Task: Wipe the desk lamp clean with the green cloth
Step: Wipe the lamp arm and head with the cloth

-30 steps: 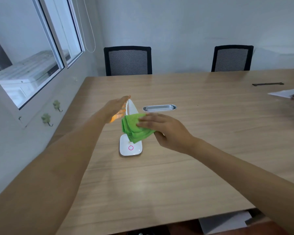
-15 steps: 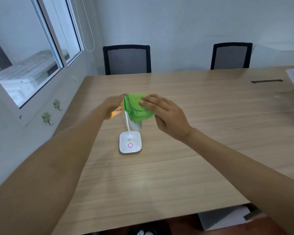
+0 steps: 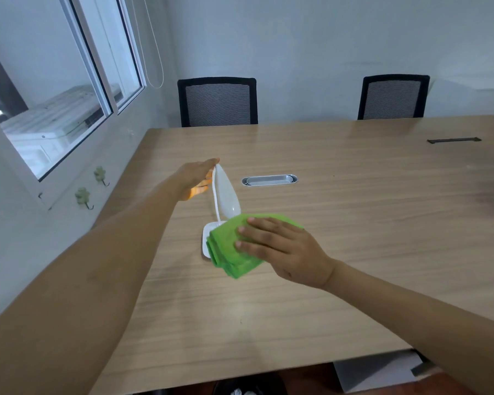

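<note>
The left hand (image 3: 196,178) rests flat and open against the back of the white desk lamp (image 3: 224,195) head — likely bracing it so it stays put on the wooden table (image 3: 354,223). The right hand (image 3: 280,249) presses the folded green cloth (image 3: 228,246) down with spread fingers over the lamp's base (image 3: 205,238), probably wiping it — the cloth hides most of it

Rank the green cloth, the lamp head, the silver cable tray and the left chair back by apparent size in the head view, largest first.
1. Left chair back, though farthest away.
2. Green cloth, partly under the right hand.
3. Lamp head and silver cable tray: too alike to rank.
</note>
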`<state>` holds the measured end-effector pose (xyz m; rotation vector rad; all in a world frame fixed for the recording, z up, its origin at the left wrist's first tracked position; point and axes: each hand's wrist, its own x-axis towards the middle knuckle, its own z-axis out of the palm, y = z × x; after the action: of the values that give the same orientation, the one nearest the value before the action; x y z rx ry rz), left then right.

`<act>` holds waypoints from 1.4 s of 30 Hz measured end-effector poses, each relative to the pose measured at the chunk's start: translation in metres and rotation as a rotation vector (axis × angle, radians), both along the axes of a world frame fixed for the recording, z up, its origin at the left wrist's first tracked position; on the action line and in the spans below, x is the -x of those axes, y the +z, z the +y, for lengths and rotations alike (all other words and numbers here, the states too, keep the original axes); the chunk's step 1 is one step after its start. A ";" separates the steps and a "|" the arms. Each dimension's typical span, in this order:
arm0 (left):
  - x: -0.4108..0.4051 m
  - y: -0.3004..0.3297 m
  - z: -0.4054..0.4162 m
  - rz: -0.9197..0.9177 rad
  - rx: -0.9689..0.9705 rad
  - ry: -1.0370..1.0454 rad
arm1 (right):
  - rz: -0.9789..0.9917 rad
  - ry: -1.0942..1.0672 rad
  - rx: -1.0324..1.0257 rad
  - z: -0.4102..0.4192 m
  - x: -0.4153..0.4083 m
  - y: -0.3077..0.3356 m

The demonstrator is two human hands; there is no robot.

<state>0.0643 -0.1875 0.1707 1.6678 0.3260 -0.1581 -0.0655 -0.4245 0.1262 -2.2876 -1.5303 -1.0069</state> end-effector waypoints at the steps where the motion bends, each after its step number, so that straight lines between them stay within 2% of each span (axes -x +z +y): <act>1: 0.001 0.000 0.000 -0.002 0.005 0.001 | -0.032 0.005 -0.027 -0.001 0.001 0.002; 4: -0.001 0.000 0.001 -0.008 0.009 -0.002 | -0.049 -0.063 -0.116 0.004 -0.012 0.018; 6: -0.002 -0.001 0.005 -0.010 0.027 -0.048 | 0.007 -0.149 -0.147 0.014 -0.031 0.032; 10: -0.003 -0.003 0.007 -0.016 0.065 -0.092 | 0.208 -0.220 -0.105 0.033 -0.062 0.044; 14: 0.003 0.001 -0.004 -0.029 -0.004 -0.001 | 0.275 -0.174 -0.049 0.034 -0.052 0.034; 24: -0.003 0.000 0.003 0.010 0.000 -0.005 | 0.099 -0.057 -0.146 0.010 -0.002 0.001; 28: -0.005 -0.001 0.003 0.001 -0.016 -0.018 | 0.139 -0.171 -0.235 0.020 -0.030 0.015; 32: -0.008 -0.002 0.003 -0.002 -0.028 -0.027 | 0.218 -0.226 -0.216 0.030 -0.041 0.015; 35: -0.011 -0.003 0.007 0.011 -0.032 -0.040 | 0.220 -0.168 -0.180 0.025 -0.025 0.003; 42: -0.011 -0.001 0.009 0.013 -0.061 -0.052 | 0.019 -0.013 -0.147 0.001 0.017 -0.026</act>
<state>0.0753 -0.1788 0.1699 1.7369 0.3001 -0.2000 -0.0826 -0.4237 0.0999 -2.2030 -1.3869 -1.0604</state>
